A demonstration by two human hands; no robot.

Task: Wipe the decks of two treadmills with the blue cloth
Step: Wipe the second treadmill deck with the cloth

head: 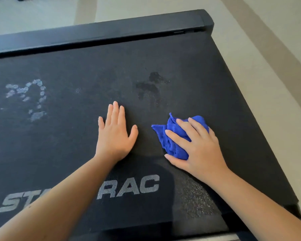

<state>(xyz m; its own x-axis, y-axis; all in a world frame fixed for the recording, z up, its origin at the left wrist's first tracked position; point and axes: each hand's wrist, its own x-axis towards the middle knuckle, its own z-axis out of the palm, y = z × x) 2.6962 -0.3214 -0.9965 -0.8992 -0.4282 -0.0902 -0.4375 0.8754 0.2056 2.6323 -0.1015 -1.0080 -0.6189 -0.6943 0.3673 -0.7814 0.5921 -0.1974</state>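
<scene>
left hand (114,134) flat on treadmill deck (68,136), fingers straight, holding nothing. right hand (196,146) near it, fingers and thumb curled around bunched blue cloth (175,150), pressed onto deck. dark wet patch (149,86) beyond cloth; whitish residue (28,94) at left.

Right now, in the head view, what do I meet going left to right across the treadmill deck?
Whitish foamy spray marks → left hand resting flat on the black treadmill deck → crumpled blue cloth gripped by the right hand → pale floor.
</scene>
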